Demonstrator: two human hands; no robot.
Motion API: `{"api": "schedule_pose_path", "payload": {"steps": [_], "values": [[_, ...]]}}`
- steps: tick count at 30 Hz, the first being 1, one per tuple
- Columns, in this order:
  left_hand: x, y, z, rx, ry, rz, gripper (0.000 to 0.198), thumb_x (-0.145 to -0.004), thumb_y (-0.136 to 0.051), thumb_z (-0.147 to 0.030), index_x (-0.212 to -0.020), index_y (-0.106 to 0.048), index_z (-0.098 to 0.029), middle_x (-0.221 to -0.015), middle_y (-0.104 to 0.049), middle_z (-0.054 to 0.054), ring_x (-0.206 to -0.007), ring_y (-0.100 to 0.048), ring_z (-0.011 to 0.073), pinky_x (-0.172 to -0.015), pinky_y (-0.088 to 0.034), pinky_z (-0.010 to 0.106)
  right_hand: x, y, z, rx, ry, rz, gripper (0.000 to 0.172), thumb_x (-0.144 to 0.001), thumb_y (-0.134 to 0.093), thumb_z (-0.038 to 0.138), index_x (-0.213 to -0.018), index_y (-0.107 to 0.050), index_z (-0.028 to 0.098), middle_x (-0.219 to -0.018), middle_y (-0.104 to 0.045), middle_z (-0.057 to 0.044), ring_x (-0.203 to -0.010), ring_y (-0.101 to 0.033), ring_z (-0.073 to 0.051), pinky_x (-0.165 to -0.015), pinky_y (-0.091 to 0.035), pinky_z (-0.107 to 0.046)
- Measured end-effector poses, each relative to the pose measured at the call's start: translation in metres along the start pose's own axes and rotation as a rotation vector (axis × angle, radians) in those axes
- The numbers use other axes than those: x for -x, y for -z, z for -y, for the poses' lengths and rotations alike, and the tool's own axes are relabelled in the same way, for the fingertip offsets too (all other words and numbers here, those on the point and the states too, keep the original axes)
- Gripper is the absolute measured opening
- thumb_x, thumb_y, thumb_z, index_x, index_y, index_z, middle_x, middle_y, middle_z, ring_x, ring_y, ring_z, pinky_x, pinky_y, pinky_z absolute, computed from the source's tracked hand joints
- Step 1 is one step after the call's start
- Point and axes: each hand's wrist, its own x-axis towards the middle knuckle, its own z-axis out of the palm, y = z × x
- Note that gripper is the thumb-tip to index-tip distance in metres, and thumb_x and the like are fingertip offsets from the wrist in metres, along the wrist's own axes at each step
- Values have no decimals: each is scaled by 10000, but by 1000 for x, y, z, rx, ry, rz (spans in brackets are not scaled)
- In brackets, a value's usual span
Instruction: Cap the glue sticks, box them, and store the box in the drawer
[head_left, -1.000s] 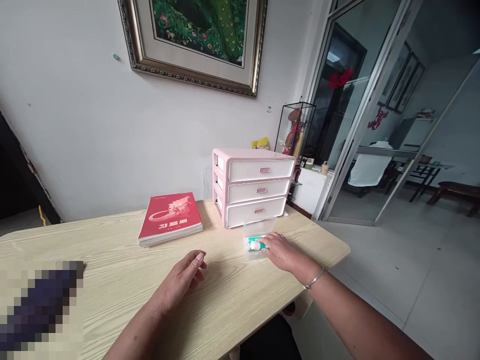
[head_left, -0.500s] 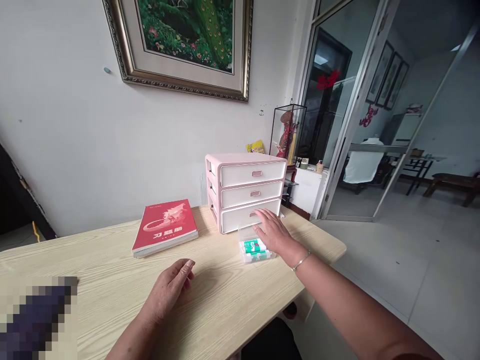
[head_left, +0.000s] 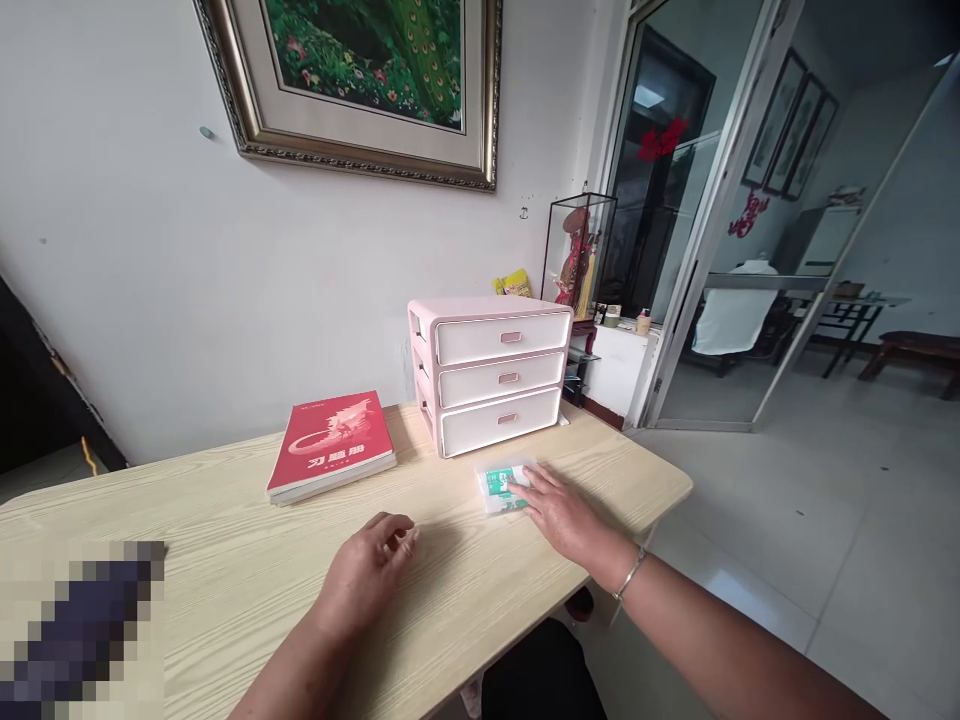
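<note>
Far left of both hands, a pixelated dark patch (head_left: 82,625), too blurred to name, on a pale table (head_left: 217,525) with a fine, straight wood grain and rounded corners. Ahead of the left hand and to its left, a thick red softcover book (head_left: 330,443), lying flat with a pale dragon-like figure on its glossy cover and a second pale-edged volume or block of pages showing beneath.

Left hand (head_left: 367,575): low over the table, fingers loosely curled and partly open, holding nothing.

Ahead of the gap between the hands, a boxy three-drawer organiser (head_left: 487,375) of smooth pink plastic, with white drawer fronts and small recessed pink handles.

Just ahead of the right hand, a flat, clear plastic box (head_left: 499,487) on the table, near the organiser's lower front corner but apart from it, with a green-and-white tube (head_left: 500,481) visible through its lid. Right hand (head_left: 562,515): reaching forward, fingers spread and slightly bent, fingertips (head_left: 521,482) lying on the box's right side, without a visible pinch or grip. Around the right wrist, a thin silver bangle (head_left: 628,573).

Compared with the half-second-earlier view, right hand back down on the box instead of up at the bottom drawer's front; left hand's fingers curled further and turned toward the box side.
</note>
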Motion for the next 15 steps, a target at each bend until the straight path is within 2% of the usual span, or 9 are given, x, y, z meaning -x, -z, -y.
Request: {"api": "schedule_pose_path", "payload": {"steps": [3, 6, 11, 15], "values": [[-5, -17, -9, -142, -175, -39, 328, -948, -467, -413, -1143, -670, -245, -1176, -663, 90, -998, -664, 225, -872, -542, 351, 3, -13, -5, 35, 33, -22, 507, -924, -447, 76, -1389, -550, 249, -1423, -546, -120, -1388, -418, -291, -1113, -390, -526], [-18, -35, -23, -229, -308, -47, 374, -943, -497, -377, -1273, -617, -246, -1330, -599, 110, -1187, -596, 264, -1022, -488, 426, 2, -15, -4, 33, 32, -42, 538, -920, -442, 70, -1419, -520, 255, -1437, -532, -123, -1378, -432, -300, -1137, -343, -568], [-60, -65, -45, -235, -339, 20, 567, -956, -459, -526, -1412, -499, -190, -1510, -439, 157, -1379, -432, 305, -1135, -375, 488, 4, -13, 1, -10, 11, -50, 576, -900, -417, 31, -1429, -510, 238, -1470, -493, -134, -1395, -410, -286, -1127, -387, -534], [-93, -87, -50, -218, -281, 118, 653, -953, -431, -580, -1451, -449, -158, -1560, -336, 204, -1444, -318, 340, -1146, -321, 552, 6, -12, 1, -36, 16, -63, 557, -907, -452, 64, -1432, -507, 241, -1477, -488, -125, -1403, -398, -287, -1141, -377, -526]]}}
